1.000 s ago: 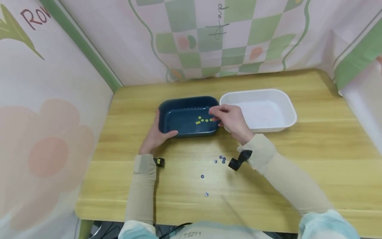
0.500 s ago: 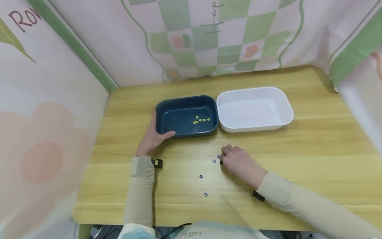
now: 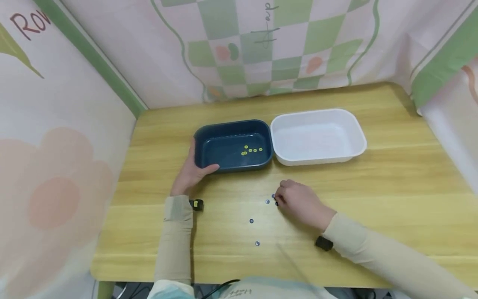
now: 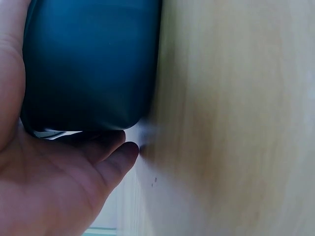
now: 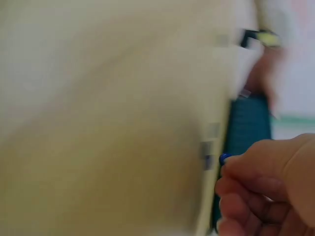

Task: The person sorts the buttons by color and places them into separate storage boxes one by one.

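My left hand (image 3: 190,172) grips the left end of a dark blue tray (image 3: 233,168), thumb over the near rim and fingers around the end wall. Several small yellow buttons (image 3: 255,150) lie on the tray's floor toward its right side. Low over the table, my right hand (image 3: 300,203) has its fingers curled, and in the right wrist view its thumb and forefinger pinch a small blue button (image 5: 225,158). Beside those fingertips lie a few more blue buttons (image 3: 267,202). Nearer the front edge are two single ones, a blue button (image 3: 252,221) and a paler button (image 3: 257,243).
A white tray (image 3: 319,159) stands right against the blue tray's right end. Both rest on a wood-grain table (image 3: 403,174). Printed curtains (image 3: 257,54) hang behind the table and at its sides.
My right hand has come from over the blue tray's right end down to the loose blue buttons, where it now pinches one. The left hand keeps its grip on the tray.
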Available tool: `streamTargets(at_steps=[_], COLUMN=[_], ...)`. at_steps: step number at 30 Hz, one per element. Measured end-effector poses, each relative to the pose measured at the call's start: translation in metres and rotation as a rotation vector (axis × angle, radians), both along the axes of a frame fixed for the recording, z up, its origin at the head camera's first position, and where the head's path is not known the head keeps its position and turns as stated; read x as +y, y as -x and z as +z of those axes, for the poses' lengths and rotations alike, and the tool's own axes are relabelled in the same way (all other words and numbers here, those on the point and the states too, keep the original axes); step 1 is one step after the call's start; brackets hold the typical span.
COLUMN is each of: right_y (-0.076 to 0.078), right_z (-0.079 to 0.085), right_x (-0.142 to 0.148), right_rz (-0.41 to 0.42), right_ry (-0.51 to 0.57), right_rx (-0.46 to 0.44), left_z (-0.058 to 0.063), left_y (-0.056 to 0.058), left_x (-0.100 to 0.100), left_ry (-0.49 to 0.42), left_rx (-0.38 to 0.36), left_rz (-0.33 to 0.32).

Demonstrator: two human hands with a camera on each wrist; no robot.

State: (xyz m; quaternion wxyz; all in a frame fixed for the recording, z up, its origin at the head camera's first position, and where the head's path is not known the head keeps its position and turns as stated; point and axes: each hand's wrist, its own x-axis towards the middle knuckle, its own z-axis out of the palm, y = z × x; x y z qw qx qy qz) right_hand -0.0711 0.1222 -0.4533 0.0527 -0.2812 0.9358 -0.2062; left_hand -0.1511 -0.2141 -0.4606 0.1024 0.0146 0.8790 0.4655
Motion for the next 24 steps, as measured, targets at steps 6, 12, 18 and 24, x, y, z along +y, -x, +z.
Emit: streamTargets(at_steps=[6,12,18,24], right_y=[0.028,0.056,0.066,0.075], right_z=[0.04,0.061,0.059,0.058], right_x=[0.031,0.059,0.073,0.079], right_rz=[-0.432,-0.642,-0.696,-0.732], right_ry=[0.74,1.367,1.451,1.493], right_rx=[-0.612,-0.835,-0.882,-0.86], left_z=[0.0,-0.002,-0.003,-0.002], left_y=[0.001,-0.004,-0.008,-0.007], left_x=[0.0,-0.004,-0.008,-0.009], left_ry=[0.001,0.015,0.021,0.022], left_rx=[0.009,-0.014,-0.023,-0.019], left_rz=[-0.005,0.025,0.038,0.036])
